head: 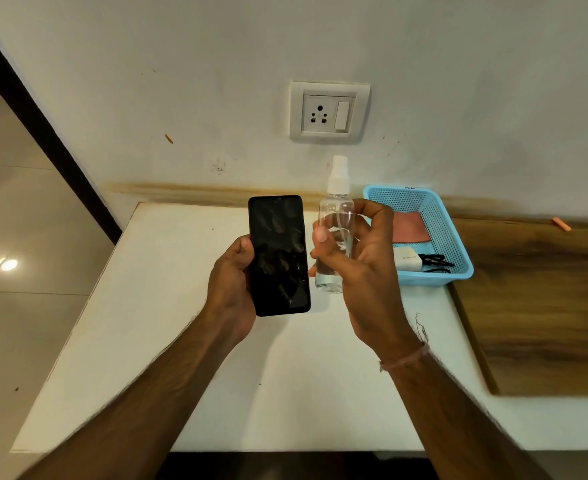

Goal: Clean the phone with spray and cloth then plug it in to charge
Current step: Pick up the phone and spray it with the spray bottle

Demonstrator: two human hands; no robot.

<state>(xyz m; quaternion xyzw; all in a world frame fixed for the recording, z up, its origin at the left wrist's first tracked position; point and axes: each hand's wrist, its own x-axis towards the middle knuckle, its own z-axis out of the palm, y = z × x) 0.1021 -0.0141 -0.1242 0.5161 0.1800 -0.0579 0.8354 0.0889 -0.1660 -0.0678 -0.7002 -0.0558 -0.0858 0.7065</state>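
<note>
My left hand point(232, 278) grips a black phone point(280, 254) by its left edge, screen up and smudged with fingerprints, above the white table point(168, 341). Right beside it, my right hand point(361, 268) holds a clear spray bottle point(335, 230) upright, fingers curled round its body. The bottle's white nozzle cap point(339, 174) stands free above my fingers. A blue basket point(437, 216) at the right holds a folded pink cloth point(410, 228), a white charger point(406, 259) and a black cable point(434, 263).
A white wall socket with a switch point(328, 112) sits on the wall above the bottle. A wooden surface point(541, 306) lies to the right of the table, with a small orange piece point(561, 224) on it. Tiled floor lies to the left.
</note>
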